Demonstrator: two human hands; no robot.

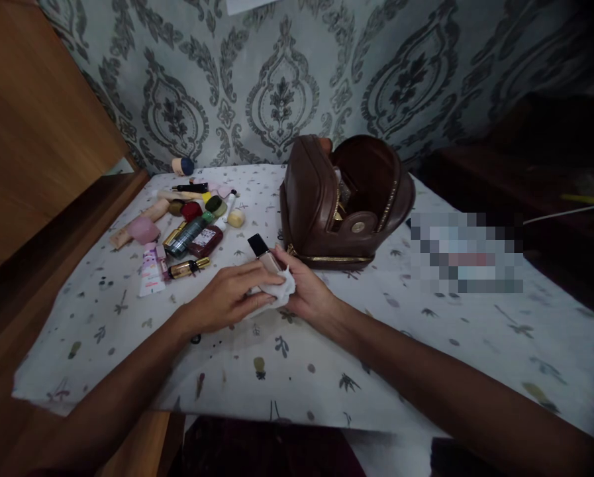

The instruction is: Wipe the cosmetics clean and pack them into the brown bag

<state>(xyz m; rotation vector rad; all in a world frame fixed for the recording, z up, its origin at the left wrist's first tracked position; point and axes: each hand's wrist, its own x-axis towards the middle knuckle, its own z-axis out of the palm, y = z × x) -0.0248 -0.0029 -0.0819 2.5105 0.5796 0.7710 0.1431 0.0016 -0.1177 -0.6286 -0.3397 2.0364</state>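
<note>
Bare forearms (128, 383) are reaching over the counter (306, 391). With its fingers, the left hand (230, 291) is pressing a white tissue (283, 290) against a black-capped cosmetic bottle (269, 260); the right hand (309, 286) is gripping this bottle, its fingers being partly hidden. Beyond, a brown leather bag (310, 192) is standing open; other cosmetics (190, 233) are lying leftward.

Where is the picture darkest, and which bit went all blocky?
In the head view, light is dim all over, darkest along the right edge; also in the head view, a patch right of the bag is pixelated, hiding what's there.
</note>
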